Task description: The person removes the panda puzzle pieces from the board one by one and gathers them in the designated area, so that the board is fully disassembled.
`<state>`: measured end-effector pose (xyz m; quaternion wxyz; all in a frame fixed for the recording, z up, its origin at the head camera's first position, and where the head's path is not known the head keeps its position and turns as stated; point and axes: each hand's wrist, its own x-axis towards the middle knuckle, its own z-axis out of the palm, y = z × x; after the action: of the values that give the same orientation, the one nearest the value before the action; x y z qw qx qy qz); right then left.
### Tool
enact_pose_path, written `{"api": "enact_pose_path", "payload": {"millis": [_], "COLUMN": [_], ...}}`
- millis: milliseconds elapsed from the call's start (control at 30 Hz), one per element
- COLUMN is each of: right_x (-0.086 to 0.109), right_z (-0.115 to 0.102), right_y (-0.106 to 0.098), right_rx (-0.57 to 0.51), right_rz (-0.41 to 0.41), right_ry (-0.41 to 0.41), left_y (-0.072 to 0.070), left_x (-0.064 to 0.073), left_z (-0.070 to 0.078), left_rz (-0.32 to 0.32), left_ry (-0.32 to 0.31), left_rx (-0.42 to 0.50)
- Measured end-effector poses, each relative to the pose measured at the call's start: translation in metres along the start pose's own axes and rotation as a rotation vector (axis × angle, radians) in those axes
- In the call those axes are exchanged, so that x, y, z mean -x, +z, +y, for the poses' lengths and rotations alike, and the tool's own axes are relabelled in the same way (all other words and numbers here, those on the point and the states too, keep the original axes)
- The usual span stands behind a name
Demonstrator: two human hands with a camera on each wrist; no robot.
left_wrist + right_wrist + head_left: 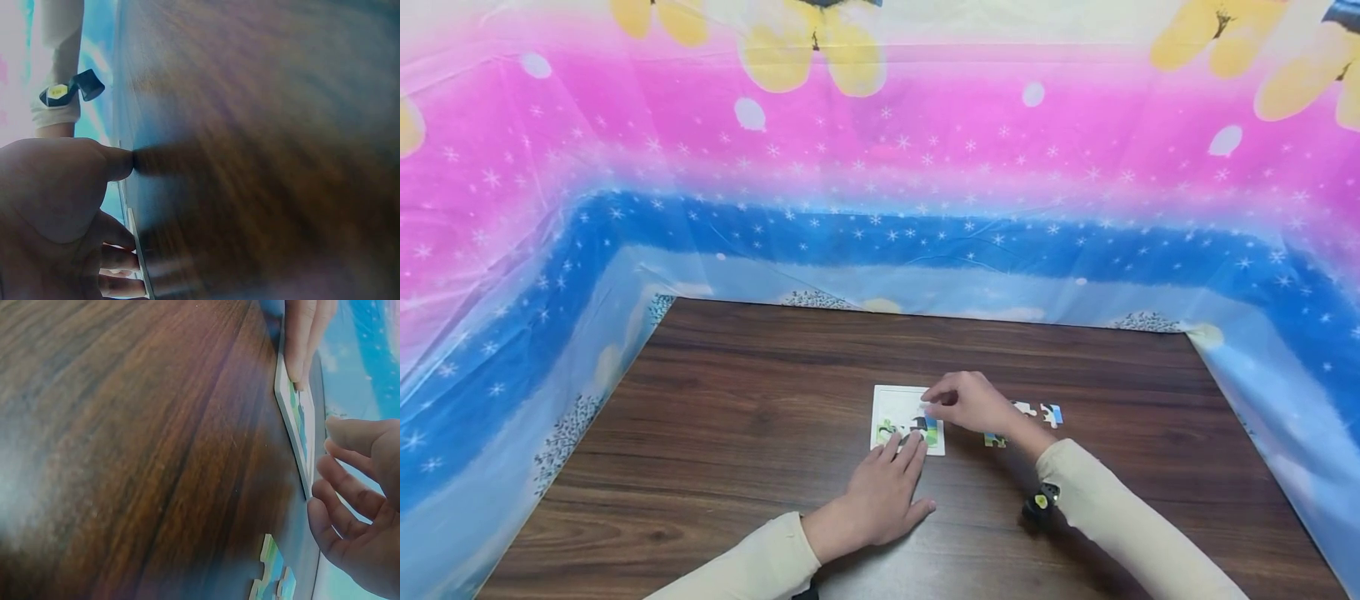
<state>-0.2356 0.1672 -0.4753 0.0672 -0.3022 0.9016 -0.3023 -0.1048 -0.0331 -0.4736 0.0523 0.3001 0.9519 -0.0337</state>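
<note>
A small white-framed jigsaw board lies on the table, its lower part filled with green, black and white picture pieces. My left hand lies palm down at its near edge, straight fingertips resting on the pieces. Over the board's right side, my right hand pinches a small whitish puzzle piece between thumb and index finger; the fingers cover most of it. The right wrist view shows that hand's other fingers loosely curved beside the board's rim.
Several loose puzzle pieces lie right of the board, partly behind my right wrist; one green piece is nearer to me. The dark wooden table meets a patterned cloth at its back and sides.
</note>
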Motion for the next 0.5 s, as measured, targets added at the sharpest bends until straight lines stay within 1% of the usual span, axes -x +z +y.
{"api": "enact_pose_path", "payload": {"millis": [67,300,500], "right_x": [-0.0013,-0.0041,-0.0047], "right_z": [-0.0009,-0.0011,-0.0052], "right_y": [0.0016,0.0066,0.0074], "right_rx": [0.008,0.069,0.112], "right_rz": [-0.002,-0.025,-0.034], "right_ry": [-0.009,0.015,-0.003], "left_y": [0.0000,0.0015,0.0028], "left_x": [-0.0001,-0.0005,-0.0008], "left_z": [-0.0001,-0.0002,0.0002], "left_rz": [0.000,-0.007,-0.009], "left_ry": [0.002,0.003,0.000], "left_rx": [0.002,-0.003,-0.010]}}
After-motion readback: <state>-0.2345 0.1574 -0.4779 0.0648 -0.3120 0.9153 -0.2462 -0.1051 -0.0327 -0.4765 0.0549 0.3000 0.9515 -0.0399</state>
